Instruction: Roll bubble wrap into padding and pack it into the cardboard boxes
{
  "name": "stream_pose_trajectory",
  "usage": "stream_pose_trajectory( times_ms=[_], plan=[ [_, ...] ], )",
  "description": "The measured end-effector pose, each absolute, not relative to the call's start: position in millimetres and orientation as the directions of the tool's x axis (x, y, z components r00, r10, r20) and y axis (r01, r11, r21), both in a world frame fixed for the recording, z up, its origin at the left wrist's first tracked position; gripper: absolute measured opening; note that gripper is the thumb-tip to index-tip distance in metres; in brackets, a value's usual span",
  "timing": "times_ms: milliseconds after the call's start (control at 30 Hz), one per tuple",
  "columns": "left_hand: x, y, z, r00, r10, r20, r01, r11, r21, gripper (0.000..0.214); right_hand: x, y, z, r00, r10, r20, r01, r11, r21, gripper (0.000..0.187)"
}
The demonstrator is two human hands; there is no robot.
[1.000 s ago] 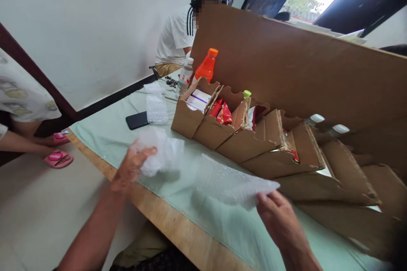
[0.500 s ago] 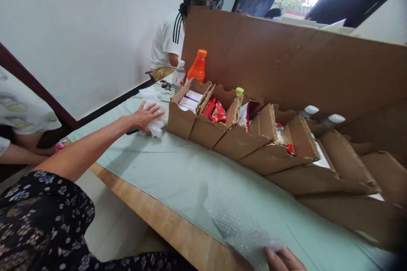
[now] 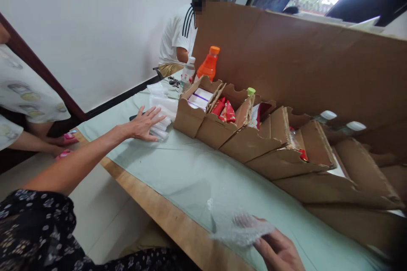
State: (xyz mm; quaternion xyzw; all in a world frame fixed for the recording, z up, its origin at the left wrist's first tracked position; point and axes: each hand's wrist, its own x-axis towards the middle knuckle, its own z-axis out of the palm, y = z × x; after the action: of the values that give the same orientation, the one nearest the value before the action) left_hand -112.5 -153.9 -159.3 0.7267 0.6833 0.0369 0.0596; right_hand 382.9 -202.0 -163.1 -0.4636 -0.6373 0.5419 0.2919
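My left hand [image 3: 144,125] is spread with fingers apart at the near side of a stack of clear plastic wrap [image 3: 165,108], its fingertips over the sheets; whether it presses on them I cannot tell. A dark flat object [image 3: 135,117] pokes out behind that hand. At the lower right, my right hand [image 3: 278,250] pinches the edge of a piece of bubble wrap [image 3: 241,228], which hangs loosely above the table's front edge. Part of my right hand is cut off by the frame.
A row of cardboard bins [image 3: 219,131] runs along the table [image 3: 178,173], holding white boxes [image 3: 200,98] and red packets [image 3: 226,110]. Behind stand an orange bottle [image 3: 208,65], a water bottle [image 3: 187,74] and a tall cardboard panel [image 3: 286,55]. One person [image 3: 178,34] sits beyond; another [image 3: 28,93] stands left.
My right hand has raised the bubble wrap, which is now more bunched. My left hand has drawn back slightly from the plastic stack, uncovering more of it. The view has shifted a little left.
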Motion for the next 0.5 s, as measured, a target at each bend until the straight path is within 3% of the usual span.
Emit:
stream_pose_trajectory(
  times_ms=[67,133,200,233,300,367,433,500],
  plan=[
    [-104.6,-177.2,-154.5,0.028,0.992,0.126,0.960,-0.062,0.275,0.104,349.5,-192.3,-139.5,-0.502,0.861,0.078,0.213,0.211,-0.954,0.025],
    [-89.9,-211.4,-151.8,-0.022,0.982,0.188,0.828,-0.088,0.554,0.100,310.0,-187.7,-121.0,-0.590,0.750,0.298,0.135,0.456,-0.880,0.015],
    [-67.6,-249.6,-156.2,-0.003,0.997,0.074,0.376,-0.068,0.924,0.092,268.1,-190.4,-113.3,-0.718,0.547,0.431,0.046,0.655,-0.754,0.023],
    [-54.1,-267.4,-161.4,0.051,0.999,-0.005,0.128,-0.001,0.992,0.095,248.0,-194.4,-114.1,-0.790,0.430,0.438,0.016,0.728,-0.686,0.027],
    [-25.3,-295.8,-176.1,0.104,0.987,-0.123,-0.225,0.144,0.964,0.093,214.5,-205.9,-123.2,-0.916,0.217,0.339,-0.014,0.824,-0.566,0.024],
    [-1.3,-312.9,-191.4,0.066,0.962,-0.266,-0.416,0.269,0.869,0.076,195.6,-217.0,-137.1,-0.980,0.076,0.183,-0.030,0.857,-0.514,0.014],
    [7.7,-320.2,-199.9,-0.018,0.910,-0.415,-0.521,0.346,0.781,0.056,194.7,-220.6,-151.0,-0.990,0.047,0.133,-0.035,0.830,-0.557,0.034],
    [-4.2,-320.4,-195.2,-0.108,0.861,-0.497,-0.577,0.353,0.737,0.047,209.8,-212.8,-165.1,-0.966,0.174,0.192,0.015,0.777,-0.630,0.048]
  ],
)
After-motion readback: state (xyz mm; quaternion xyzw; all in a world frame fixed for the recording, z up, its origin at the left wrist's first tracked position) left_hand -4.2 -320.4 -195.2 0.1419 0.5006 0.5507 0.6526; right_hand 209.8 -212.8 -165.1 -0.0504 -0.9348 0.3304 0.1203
